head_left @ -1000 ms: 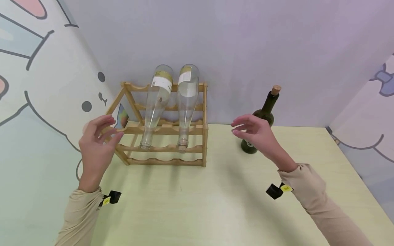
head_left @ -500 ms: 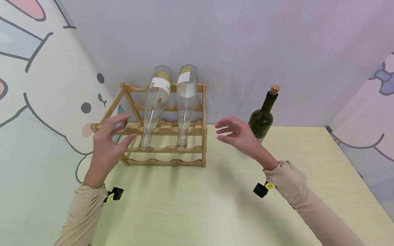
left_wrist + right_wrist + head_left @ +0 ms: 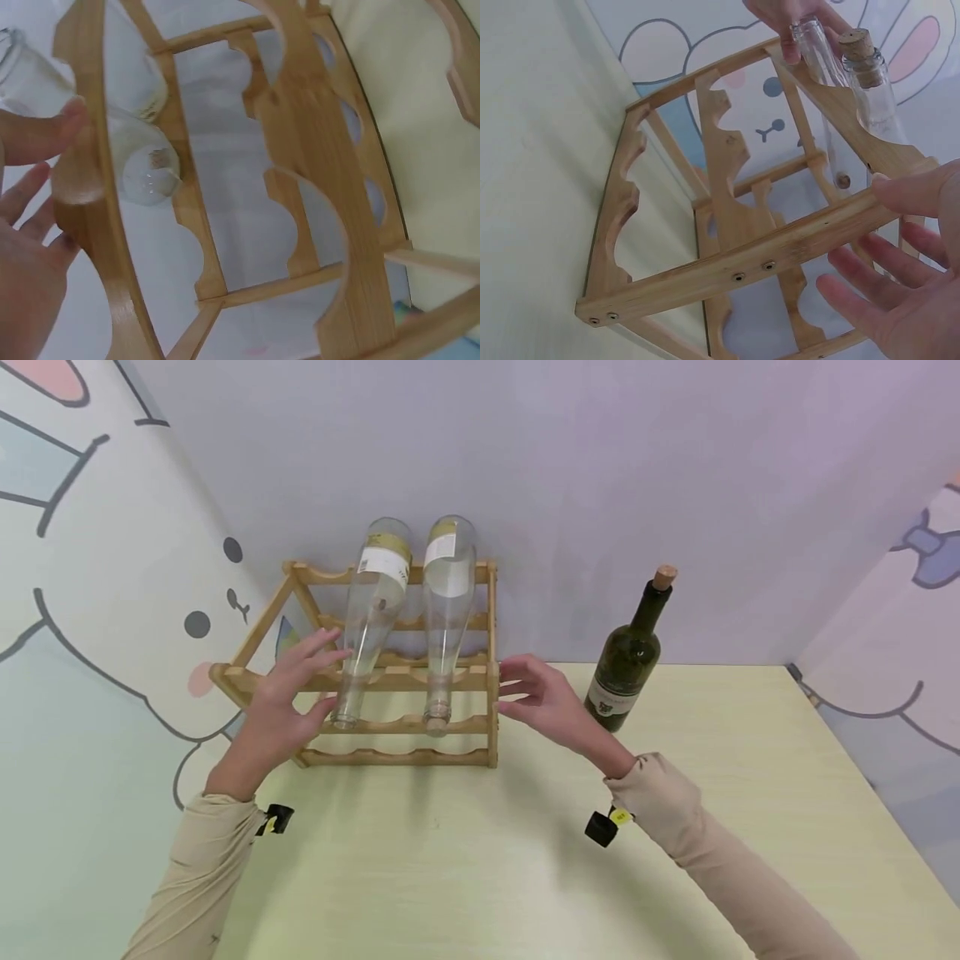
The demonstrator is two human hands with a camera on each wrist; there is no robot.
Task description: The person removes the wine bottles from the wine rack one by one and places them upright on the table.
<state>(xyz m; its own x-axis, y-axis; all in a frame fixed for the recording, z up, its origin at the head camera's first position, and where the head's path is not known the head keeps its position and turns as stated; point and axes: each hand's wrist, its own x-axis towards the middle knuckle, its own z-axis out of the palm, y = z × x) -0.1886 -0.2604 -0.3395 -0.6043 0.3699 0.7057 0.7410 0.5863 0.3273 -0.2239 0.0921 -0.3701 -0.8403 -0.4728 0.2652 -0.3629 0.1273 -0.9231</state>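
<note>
Two clear glass bottles lie sloping in a wooden wine rack [image 3: 352, 758], necks toward me. My left hand [image 3: 281, 714] is beside the neck of the left bottle [image 3: 378, 597], which has an uncorked mouth and a small brown piece inside. In the left wrist view, its thumb [image 3: 45, 135] overlaps the rack's upper rail. The right bottle [image 3: 447, 610] has a cork [image 3: 856, 43] in its mouth. My right hand [image 3: 543, 702] is at the rack's right side, fingers spread; in the right wrist view its thumb [image 3: 915, 191] is right at the side bar.
A dark green wine bottle [image 3: 626, 664] with a cork stands upright on the pale table [image 3: 450, 877], right of the rack. A plain wall [image 3: 570, 485] rises close behind. The left wall [image 3: 135, 610] bears a cartoon drawing near the rack's side.
My left hand has moved right, from the rack's left end to the left bottle's neck. My right hand has moved left from before the green bottle to the rack's right side.
</note>
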